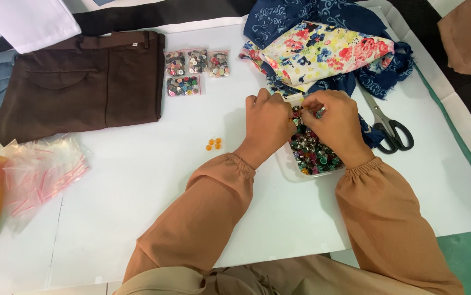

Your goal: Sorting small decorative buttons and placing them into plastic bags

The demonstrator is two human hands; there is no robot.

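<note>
Head view puts both my hands over a clear tray of mixed coloured buttons (312, 153) that sits on the white surface (153, 180), just right of centre. My left hand (269, 124) is curled into a loose fist at the tray's left rim, its fingers folded under so I cannot tell whether they hold anything. My right hand (336, 123) hovers over the tray's far end, its fingers (313, 105) pinched nearly shut around a small dark button (319, 113). Two small orange buttons (214, 143) lie loose on the surface just left of my left wrist. Farther off, four small bags of buttons (196, 70) rest beside a folded brown garment (82, 82). A floral cloth (323, 49) lies on blue patterned fabric (301, 16) just beyond my hands, and black-handled scissors (388, 127) lie to the right of my right hand. A heap of empty clear zip bags (44, 169) sits at the left edge.
</note>
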